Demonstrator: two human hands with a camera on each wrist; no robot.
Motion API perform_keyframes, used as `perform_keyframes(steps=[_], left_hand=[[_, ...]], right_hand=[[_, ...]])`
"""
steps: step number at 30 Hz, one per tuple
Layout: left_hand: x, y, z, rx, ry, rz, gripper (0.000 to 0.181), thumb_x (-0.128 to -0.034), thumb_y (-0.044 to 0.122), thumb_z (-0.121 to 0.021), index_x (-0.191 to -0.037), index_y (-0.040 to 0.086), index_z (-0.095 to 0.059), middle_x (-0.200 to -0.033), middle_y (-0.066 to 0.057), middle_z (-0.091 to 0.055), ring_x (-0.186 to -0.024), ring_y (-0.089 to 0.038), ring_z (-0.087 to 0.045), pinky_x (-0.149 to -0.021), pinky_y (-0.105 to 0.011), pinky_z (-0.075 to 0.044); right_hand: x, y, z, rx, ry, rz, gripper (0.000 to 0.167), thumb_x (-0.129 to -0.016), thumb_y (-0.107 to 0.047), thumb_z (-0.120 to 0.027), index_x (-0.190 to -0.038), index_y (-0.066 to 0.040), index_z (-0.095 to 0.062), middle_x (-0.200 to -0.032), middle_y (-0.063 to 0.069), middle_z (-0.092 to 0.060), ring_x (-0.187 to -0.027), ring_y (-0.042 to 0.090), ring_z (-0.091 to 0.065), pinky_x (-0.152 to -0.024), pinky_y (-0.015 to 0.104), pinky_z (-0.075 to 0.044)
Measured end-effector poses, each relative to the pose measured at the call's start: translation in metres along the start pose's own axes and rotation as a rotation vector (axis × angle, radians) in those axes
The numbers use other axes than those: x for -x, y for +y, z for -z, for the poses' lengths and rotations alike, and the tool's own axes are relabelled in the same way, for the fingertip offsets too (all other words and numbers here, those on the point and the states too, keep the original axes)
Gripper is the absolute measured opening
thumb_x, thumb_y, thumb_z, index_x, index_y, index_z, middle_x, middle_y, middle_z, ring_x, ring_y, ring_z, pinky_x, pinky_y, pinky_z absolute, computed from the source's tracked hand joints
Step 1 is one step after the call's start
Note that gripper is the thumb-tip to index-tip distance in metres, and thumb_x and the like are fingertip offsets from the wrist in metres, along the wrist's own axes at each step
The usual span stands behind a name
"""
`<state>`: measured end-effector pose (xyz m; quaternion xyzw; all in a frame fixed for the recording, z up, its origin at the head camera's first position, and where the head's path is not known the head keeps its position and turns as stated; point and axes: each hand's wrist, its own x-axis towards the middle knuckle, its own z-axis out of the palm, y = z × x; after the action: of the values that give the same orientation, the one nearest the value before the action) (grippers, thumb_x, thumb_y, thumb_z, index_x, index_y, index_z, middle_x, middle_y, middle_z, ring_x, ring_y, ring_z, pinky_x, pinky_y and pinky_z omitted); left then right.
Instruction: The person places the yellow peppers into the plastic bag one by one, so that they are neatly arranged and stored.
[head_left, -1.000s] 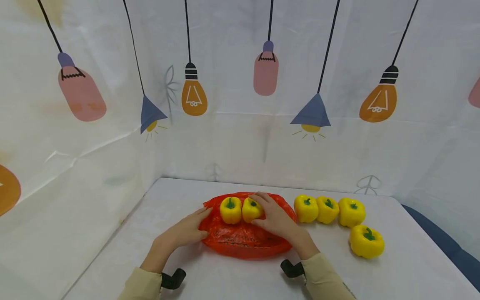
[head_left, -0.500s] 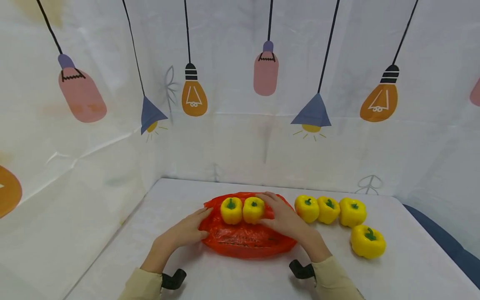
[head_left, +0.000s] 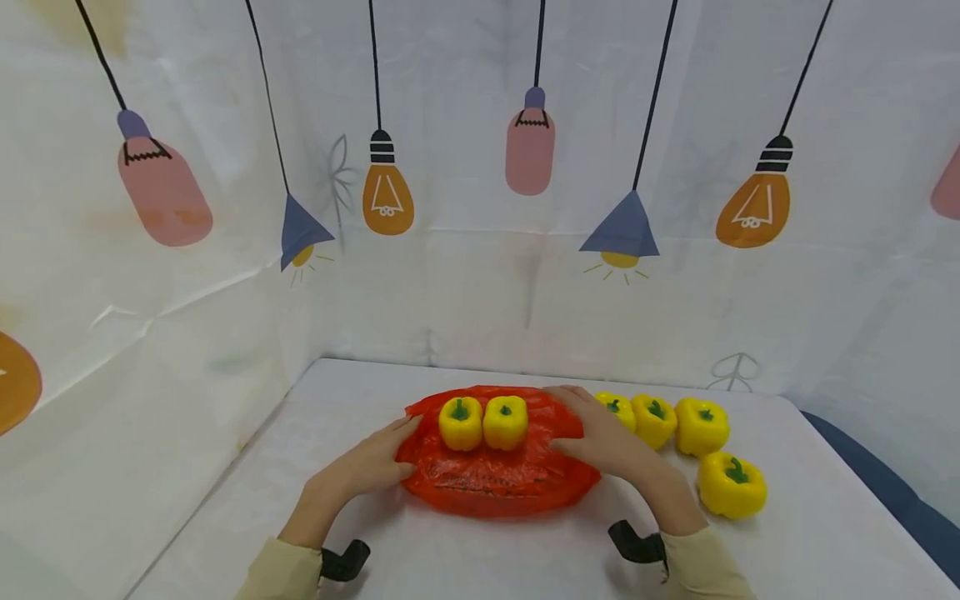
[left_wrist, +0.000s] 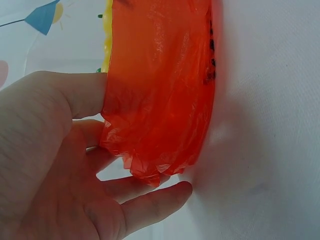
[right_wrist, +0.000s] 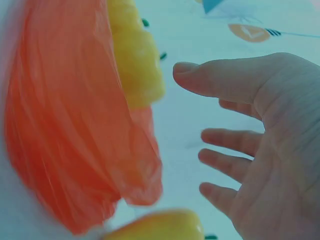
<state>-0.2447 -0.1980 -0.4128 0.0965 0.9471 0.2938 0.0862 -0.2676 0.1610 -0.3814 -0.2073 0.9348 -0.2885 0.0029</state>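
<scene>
Lower centre: red bag (head_left: 491, 477) looked light, soft, slippery; rim seemed best hold | left hand (head_left: 373, 460) loosely spread, touching bag | right hand (head_left: 603, 435) spread, empty

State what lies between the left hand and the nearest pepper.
Only a strip of the red bag lies between the left hand and that pepper; the head view shows it.

My left hand (head_left: 371, 458): fingers (left_wrist: 157, 202) loosely extended, thumb apart from them, some of my tips hidden.
My right hand (head_left: 603, 437): relaxed, holding nothing, my thumb (right_wrist: 220, 77) stretched out and fingers spaced.
My forearms (head_left: 303, 512): both reaching forward, angled inward, hands well apart.
My sleeves (head_left: 281, 571): beige, ending short of my wrists.
</scene>
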Motion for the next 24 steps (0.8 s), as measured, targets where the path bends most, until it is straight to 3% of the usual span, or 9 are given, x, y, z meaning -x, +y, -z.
perform_keyframes(steps=[12,24], left_hand=[[0.0,0.001,0.0,0.01,0.003,-0.018,0.077,-0.0863,0.014,-0.068,-0.155,0.013,-0.034,-0.162,-0.009,-0.033,-0.149,-0.035,-0.031,-0.115,-0.061,-0.035],[-0.003,-0.002,-0.003,-0.021,0.022,-0.026,0.076,-0.0887,0.018,-0.07,-0.156,0.013,-0.034,-0.161,-0.01,-0.034,-0.149,-0.035,-0.031,-0.115,-0.061,-0.036]], right_hand=[[0.02,0.021,0.034,0.033,0.029,-0.052,0.069,-0.087,-0.029,-0.073,-0.149,-0.025,-0.043,-0.154,0.011,-0.042,-0.137,0.039,-0.043,-0.101,0.062,-0.049],[0.049,0.036,0.064,0.021,0.022,-0.148,0.074,-0.085,-0.042,-0.074,-0.149,-0.02,-0.044,-0.154,0.013,-0.044,-0.139,0.043,-0.038,-0.104,0.071,-0.038]])
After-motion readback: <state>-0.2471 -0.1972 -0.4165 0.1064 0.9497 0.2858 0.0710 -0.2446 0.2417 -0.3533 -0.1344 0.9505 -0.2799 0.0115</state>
